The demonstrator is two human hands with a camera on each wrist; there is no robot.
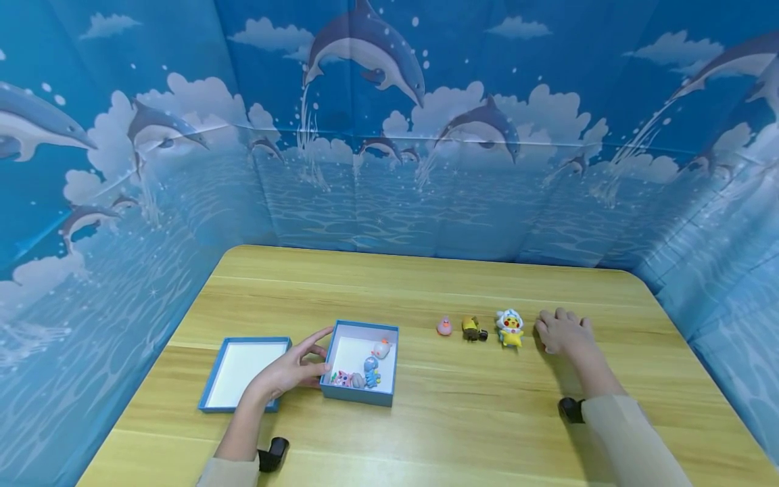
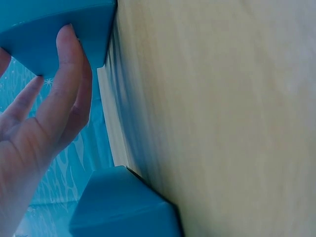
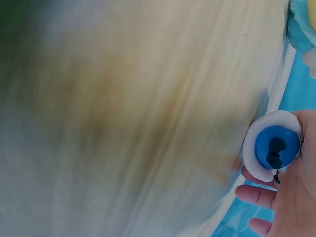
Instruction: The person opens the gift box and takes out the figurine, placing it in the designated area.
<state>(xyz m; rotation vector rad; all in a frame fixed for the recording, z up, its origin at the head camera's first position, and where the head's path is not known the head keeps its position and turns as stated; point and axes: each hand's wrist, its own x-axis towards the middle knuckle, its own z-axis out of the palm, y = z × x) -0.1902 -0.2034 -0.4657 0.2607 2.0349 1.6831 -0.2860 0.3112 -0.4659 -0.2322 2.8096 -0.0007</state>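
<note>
My left hand (image 1: pixel 289 368) touches the left side of a blue open box (image 1: pixel 363 394); in the left wrist view its fingertips lie against the box wall (image 2: pixel 91 24). Inside the box are a white toy (image 1: pixel 381 349), a blue toy figure (image 1: pixel 371 372), a grey toy (image 1: pixel 358 381) and a pink toy (image 1: pixel 343 379). At the right, my right hand (image 1: pixel 564 333) is low over the table. It holds a small white-and-blue toy (image 3: pixel 273 146) with a dark detail, hidden under the hand in the head view. Beside that hand stands a yellow figure with a white hood (image 1: pixel 510 327).
A pink duck-like toy (image 1: pixel 445 327) and a yellow-and-brown toy (image 1: pixel 471 329) stand in line left of the yellow figure. The blue box lid (image 1: pixel 209 392) lies inside-up at the left, partly behind the left hand. A dolphin-print curtain (image 1: pixel 389 203) surrounds the wooden table (image 1: pixel 462 433).
</note>
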